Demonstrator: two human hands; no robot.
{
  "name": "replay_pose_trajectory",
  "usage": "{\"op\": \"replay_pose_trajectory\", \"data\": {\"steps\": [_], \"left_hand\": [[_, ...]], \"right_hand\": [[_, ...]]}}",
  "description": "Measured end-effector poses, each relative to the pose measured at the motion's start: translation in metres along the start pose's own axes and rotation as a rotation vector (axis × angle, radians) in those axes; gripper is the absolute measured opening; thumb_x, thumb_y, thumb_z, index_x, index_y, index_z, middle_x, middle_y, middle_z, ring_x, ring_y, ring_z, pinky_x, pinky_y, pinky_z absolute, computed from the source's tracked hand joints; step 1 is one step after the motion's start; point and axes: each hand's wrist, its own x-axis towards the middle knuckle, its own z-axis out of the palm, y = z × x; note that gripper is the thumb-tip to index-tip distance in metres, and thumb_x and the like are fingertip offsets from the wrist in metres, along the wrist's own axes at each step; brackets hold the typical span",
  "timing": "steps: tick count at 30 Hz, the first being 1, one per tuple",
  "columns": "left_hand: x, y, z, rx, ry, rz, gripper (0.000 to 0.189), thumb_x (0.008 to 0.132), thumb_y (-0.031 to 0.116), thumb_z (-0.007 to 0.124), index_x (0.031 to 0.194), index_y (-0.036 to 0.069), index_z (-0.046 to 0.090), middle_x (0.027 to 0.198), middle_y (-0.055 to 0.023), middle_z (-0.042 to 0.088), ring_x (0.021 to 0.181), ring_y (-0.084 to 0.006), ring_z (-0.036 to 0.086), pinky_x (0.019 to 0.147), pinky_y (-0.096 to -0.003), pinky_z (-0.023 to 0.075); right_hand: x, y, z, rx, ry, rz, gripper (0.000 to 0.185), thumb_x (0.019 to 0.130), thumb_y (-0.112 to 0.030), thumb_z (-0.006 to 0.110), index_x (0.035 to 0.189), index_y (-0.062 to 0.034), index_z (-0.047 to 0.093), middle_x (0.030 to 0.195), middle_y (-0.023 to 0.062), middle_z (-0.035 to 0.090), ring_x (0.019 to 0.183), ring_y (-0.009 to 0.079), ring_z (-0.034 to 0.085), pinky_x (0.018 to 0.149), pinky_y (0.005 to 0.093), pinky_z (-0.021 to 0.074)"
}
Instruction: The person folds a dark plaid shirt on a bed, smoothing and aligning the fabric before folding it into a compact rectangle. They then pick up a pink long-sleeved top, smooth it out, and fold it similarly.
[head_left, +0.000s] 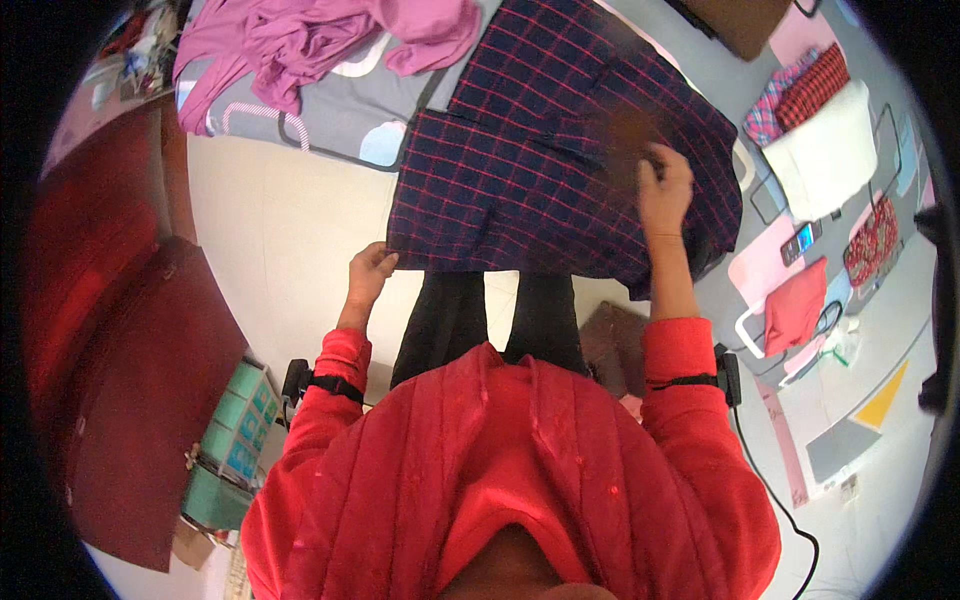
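Observation:
A dark blue checked cloth with thin red lines lies over the edge of a bed, its near part hanging before my legs. My left hand pinches its near left corner between thumb and fingers. Over the cloth's right part is my right hand, its fingers curled near a dark brown blurred shape; whether it holds anything is unclear. To the left on the bed lies a crumpled pink-purple garment.
On the patterned bedsheet at right are folded checked cloths, a white cloth, a phone, a coral cloth and a floral pouch. Dark red furniture and a green drawer unit stand at left.

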Motion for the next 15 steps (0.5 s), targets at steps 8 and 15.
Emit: {"op": "replay_pose_trajectory", "data": {"steps": [8, 15], "left_hand": [[0.003, 0.009, 0.000, 0.045, -0.012, 0.008, 0.015, 0.086, 0.004, 0.063, 0.099, -0.002, 0.065, 0.071, 0.0004, 0.060, 0.060, -0.0062, 0.050, 0.054, -0.0219, 0.0411], [0.007, 0.016, 0.000, 0.084, -0.018, -0.013, 0.015, 0.086, 0.004, 0.062, 0.100, -0.003, 0.065, 0.071, -0.0006, 0.061, 0.060, -0.0068, 0.051, 0.054, -0.0219, 0.0417]], "right_hand": [[-0.081, 0.105, -0.043, -0.492, -0.058, 0.202, 0.066, 0.067, -0.039, 0.080, 0.119, -0.0059, 0.056, 0.125, 0.0154, 0.053, 0.119, 0.0364, 0.047, 0.100, 0.0482, 0.0382], [-0.137, 0.172, -0.053, -0.163, 0.098, 0.682, 0.076, 0.070, -0.038, 0.080, 0.123, 0.0069, 0.048, 0.118, 0.0277, 0.056, 0.114, 0.0394, 0.052, 0.100, 0.0445, 0.0392]]}}
